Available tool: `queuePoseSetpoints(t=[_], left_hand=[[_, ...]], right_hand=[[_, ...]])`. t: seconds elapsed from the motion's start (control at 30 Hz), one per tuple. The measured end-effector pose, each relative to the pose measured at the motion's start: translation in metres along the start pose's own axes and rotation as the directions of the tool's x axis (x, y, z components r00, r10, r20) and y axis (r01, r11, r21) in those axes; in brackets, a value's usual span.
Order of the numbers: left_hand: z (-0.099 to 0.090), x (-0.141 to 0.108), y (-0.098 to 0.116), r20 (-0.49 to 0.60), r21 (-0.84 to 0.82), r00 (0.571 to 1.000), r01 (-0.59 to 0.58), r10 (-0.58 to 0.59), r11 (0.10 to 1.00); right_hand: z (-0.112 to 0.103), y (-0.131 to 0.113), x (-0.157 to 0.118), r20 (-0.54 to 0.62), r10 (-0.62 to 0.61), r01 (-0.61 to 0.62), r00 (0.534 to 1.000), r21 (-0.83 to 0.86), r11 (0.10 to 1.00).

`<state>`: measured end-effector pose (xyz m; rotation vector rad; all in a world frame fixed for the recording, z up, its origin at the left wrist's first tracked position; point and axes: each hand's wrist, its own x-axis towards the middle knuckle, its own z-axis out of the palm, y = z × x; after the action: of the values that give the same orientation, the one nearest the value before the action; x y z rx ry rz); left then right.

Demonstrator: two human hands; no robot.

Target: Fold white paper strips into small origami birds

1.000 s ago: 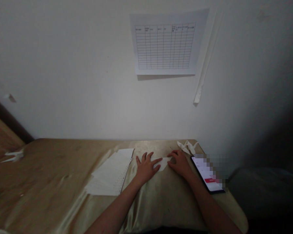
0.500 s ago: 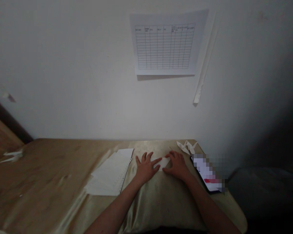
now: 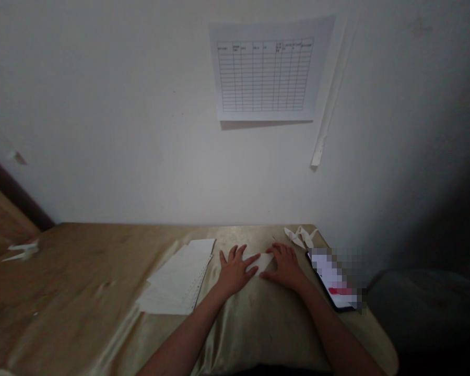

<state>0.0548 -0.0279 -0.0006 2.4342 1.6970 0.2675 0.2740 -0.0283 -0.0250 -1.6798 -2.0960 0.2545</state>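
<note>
White paper [image 3: 260, 262], small and seemingly only part-folded, lies between the left hand [image 3: 232, 275] and right hand [image 3: 286, 267], touched by both; their fingers [image 3: 252, 259] are spread, unclenched. Left of these, larger sheets [image 3: 176, 279] lie flat; beyond the right ones, a creased paper shape [image 3: 306, 238].

A pale grey wall [image 3: 102, 104] is filling most of the view, with a printed grid sheet [image 3: 265, 78] hanging up high and a white strip [image 3: 332, 99] slanting down beside it! Below, a table [image 3: 82, 271] is stretching along the wall, its glossy tan cover wrinkling and catching the dim light; brown wood [image 3: 2, 219] is showing far left, while deep shadow [image 3: 450, 230] is swallowing the right.
</note>
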Motion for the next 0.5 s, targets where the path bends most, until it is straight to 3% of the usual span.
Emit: queuePoseSetpoints(t=[0.27, 0.5], left_hand=[[-0.005, -0.003, -0.004, 0.032, -0.016, 0.999, -0.025, 0.026, 1.0], [-0.011, -0.001, -0.011, 0.067, -0.049, 0.997, -0.037, 0.041, 0.998]], right_hand=[[-0.011, 0.014, 0.011, 0.025, -0.076, 0.071, 0.997, 0.154, 0.986], [-0.011, 0.015, 0.011, 0.043, -0.06, 0.053, 0.997, 0.159, 0.986]])
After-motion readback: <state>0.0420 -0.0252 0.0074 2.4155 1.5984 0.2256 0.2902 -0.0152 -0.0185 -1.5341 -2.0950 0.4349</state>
